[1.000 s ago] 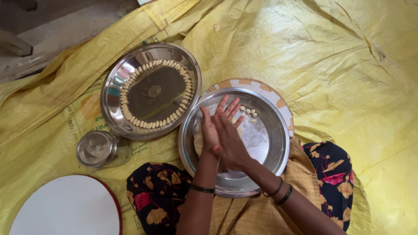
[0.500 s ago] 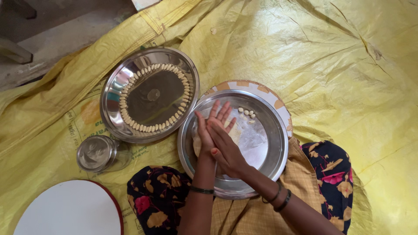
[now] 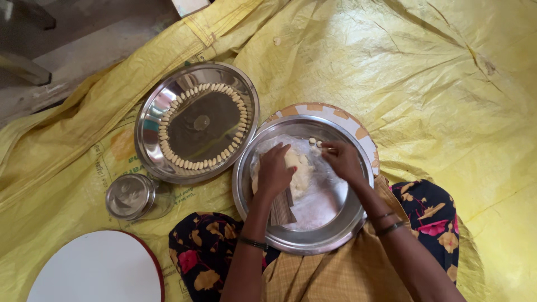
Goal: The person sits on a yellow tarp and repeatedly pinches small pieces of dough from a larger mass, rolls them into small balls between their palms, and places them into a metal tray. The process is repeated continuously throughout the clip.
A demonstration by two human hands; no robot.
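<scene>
My left hand (image 3: 274,170) lies on the dough (image 3: 295,174) in the steel bowl (image 3: 263,215), fingers curled over the lump and pressing it, a loose grip on its top. Below that hand a small ribbed wooden board (image 3: 282,210) leans inside the bowl, just under my wrist. My right hand (image 3: 342,161) is at the far rim side of the bowl, fingertips pinched together beside a few small dough pieces (image 3: 314,142); I cannot tell whether that grip has one. The bowl stands on a patterned plate (image 3: 341,118) on the yellow sheet (image 3: 436,84). To its left sits a steel tray (image 3: 151,120) with a ring of shaped pieces (image 3: 241,120). Nearer me are a small steel jar (image 3: 131,196) and a white disc (image 3: 95,268).
</scene>
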